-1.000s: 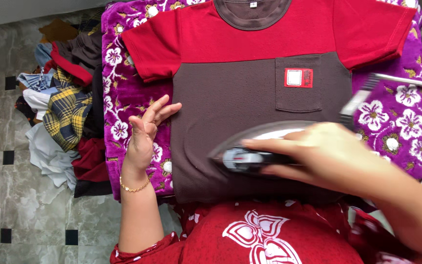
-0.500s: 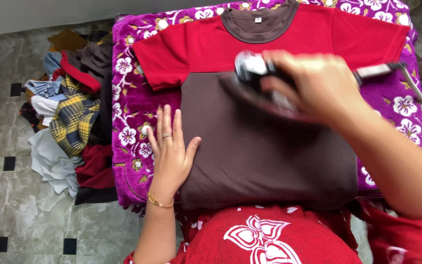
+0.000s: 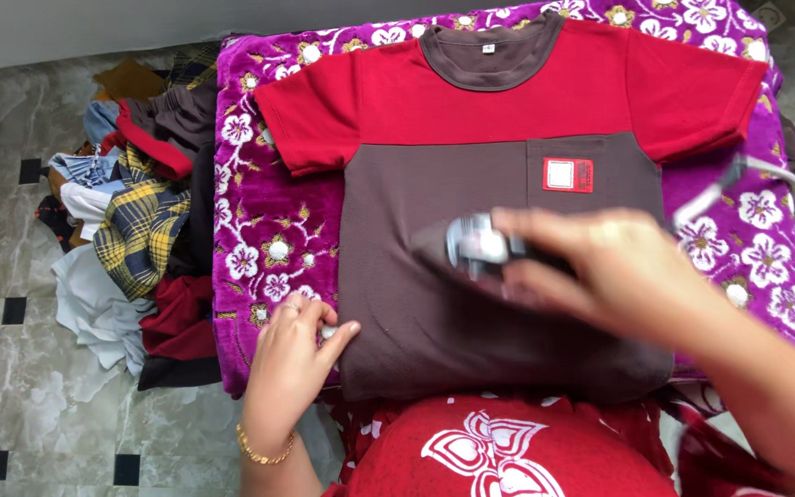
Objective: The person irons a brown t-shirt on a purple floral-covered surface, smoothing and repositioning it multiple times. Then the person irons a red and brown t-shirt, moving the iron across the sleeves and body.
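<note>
The grey marble-pattern tiled floor (image 3: 11, 423) with small black inset squares fills the left side of the frame. A purple velvet cloth with white and gold flowers (image 3: 269, 221) covers the ironing surface across the centre and right. On this cloth lies a short-sleeved T-shirt (image 3: 434, 322), red across the shoulders and sleeves, brown over the body and collar, spread flat with the collar at the top of the frame and a red-and-white square patch (image 3: 568, 174) on its chest pocket. A heap of mixed garments (image 3: 131, 230), including a yellow-and-blue plaid piece, sits on the floor at left, touching the cloth's edge. The right hand (image 3: 618, 271), motion-blurred, is closed around the handle of a dark electric iron with a silver front (image 3: 476, 247), which rests on the brown panel just below the patch. The left hand (image 3: 292, 364), wearing a gold bangle (image 3: 264, 451), lies flat with fingers spread loosely, its fingertips touching the shirt's lower left edge.
</note>
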